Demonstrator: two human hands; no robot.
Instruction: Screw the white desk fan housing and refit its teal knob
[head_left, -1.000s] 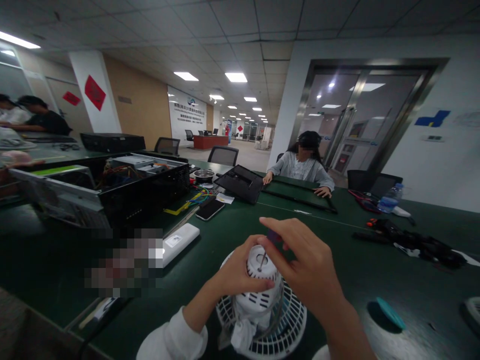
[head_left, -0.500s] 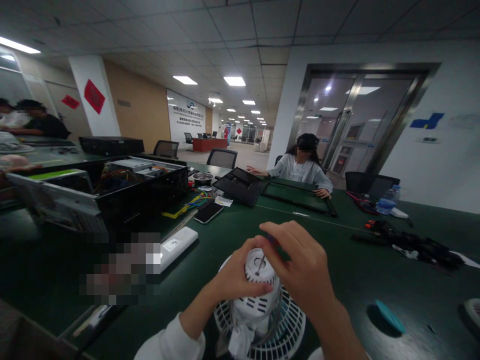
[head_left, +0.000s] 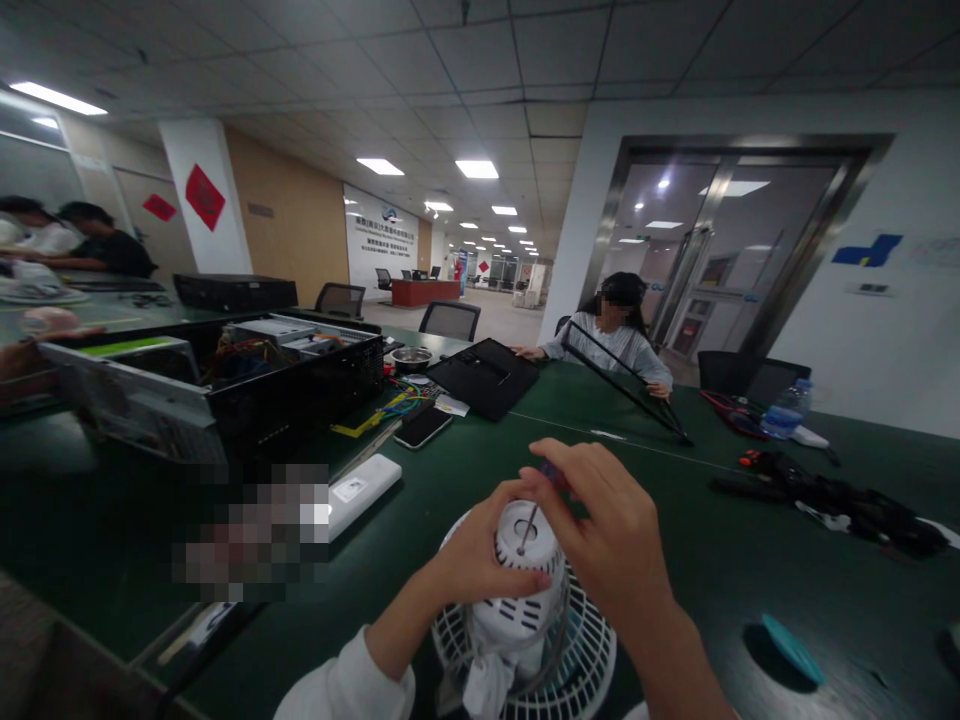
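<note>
A smartphone [head_left: 422,428] lies on the table [head_left: 660,500] beside an open computer case [head_left: 300,395]

Open-plan office floor in use as an electronics workroom. A suspended ceiling [head_left: 480,90] with recessed panel lights [head_left: 476,169] runs back past a company wall sign [head_left: 379,240] and a red reception desk [head_left: 424,292]. At right, a glass double door [head_left: 720,240] stands in a metal frame; a red paper diamond [head_left: 205,197] hangs on a pillar at left. Office chairs [head_left: 450,320] stand along a long green-topped bench [head_left: 697,590] carrying an opened desktop computer case [head_left: 300,375], loose coloured wires [head_left: 390,405] and a white desk fan [head_left: 517,620] with a screwdriver [head_left: 529,527] set in its housing. A seated co-worker [head_left: 607,345] shares the bench.
</note>
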